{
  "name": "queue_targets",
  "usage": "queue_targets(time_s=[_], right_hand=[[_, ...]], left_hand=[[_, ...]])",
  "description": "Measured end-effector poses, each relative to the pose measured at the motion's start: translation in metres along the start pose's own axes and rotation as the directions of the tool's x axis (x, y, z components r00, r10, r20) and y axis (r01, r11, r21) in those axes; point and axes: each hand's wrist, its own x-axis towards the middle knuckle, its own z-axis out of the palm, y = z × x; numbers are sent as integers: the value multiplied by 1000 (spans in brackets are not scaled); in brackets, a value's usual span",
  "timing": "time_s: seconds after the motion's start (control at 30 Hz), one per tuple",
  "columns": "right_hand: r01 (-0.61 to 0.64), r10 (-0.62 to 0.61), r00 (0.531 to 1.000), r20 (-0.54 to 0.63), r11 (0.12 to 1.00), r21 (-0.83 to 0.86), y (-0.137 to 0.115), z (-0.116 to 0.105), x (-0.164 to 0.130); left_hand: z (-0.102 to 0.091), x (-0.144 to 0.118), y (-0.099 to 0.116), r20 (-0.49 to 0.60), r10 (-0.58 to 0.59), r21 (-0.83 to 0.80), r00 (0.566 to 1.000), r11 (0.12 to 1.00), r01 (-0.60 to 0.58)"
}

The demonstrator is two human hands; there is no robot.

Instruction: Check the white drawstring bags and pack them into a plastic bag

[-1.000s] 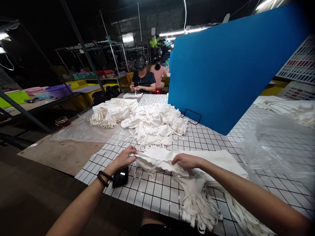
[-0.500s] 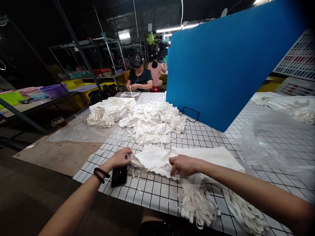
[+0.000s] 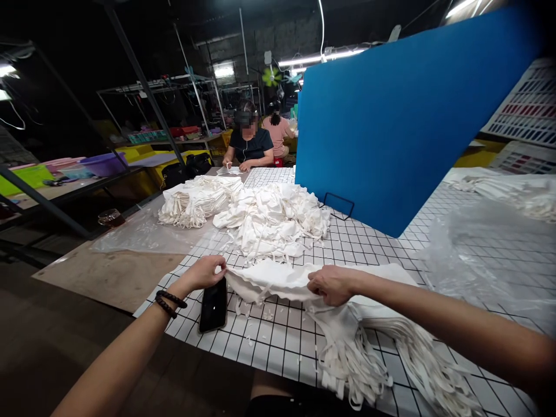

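Observation:
Between my hands a white cloth piece [image 3: 264,278] is stretched sideways, its near edge lifted off the table. My left hand [image 3: 207,272] pinches its left end, just above a black phone [image 3: 213,305] lying on the table. My right hand [image 3: 333,284] is closed on the cloth further right, fingers curled at its edge. Under and right of that hand lie more white cloth pieces, whose bundled white straps [image 3: 354,359] hang toward the table's front edge. A crumpled heap of white cloth pieces [image 3: 275,217] sits just beyond.
The table wears a white cover with black grid lines [image 3: 278,339], dotted with white scraps. A neater white stack [image 3: 197,200] lies at the left. A blue board [image 3: 391,127] stands at the right, near clear plastic [image 3: 490,249]. Across the table sits a co-worker [image 3: 249,142].
My left hand has drawn slightly left and up, pulling the cloth's end taut. My right hand has shifted a little right and its fingers have curled in.

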Motion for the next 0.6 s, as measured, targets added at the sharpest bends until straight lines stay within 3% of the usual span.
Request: queue_targets(time_s=[0.13, 0.27, 0.33, 0.4, 0.5, 0.57, 0.6], right_hand=[[-130, 128, 981, -147, 991, -8, 24, -38, -26], [-192, 176, 943, -284, 981, -28, 36, -90, -57], [-189, 198, 928, -316, 980, 57, 33, -113, -76], [-158, 230, 925, -302, 956, 246, 28, -131, -98], [-50, 245, 936, -254, 805, 591, 22, -140, -130], [69, 275, 908, -315, 643, 763, 21, -131, -140], [117, 312, 883, -350, 575, 810, 22, -122, -140]], left_hand=[[-40, 9, 6, -100, 36, 25, 994, 999, -34], [-101, 20, 28, -226, 58, -3, 972, 998, -60], [-136, 19, 47, -287, 83, -40, 954, 994, -99], [-169, 11, 69, -336, 103, -137, 936, 978, -157], [-205, -8, 97, -392, 66, -483, 918, 835, -266], [-213, -15, 106, -425, 15, -667, 905, 670, -325], [-212, -16, 108, -412, -3, -707, 911, 632, -317]])
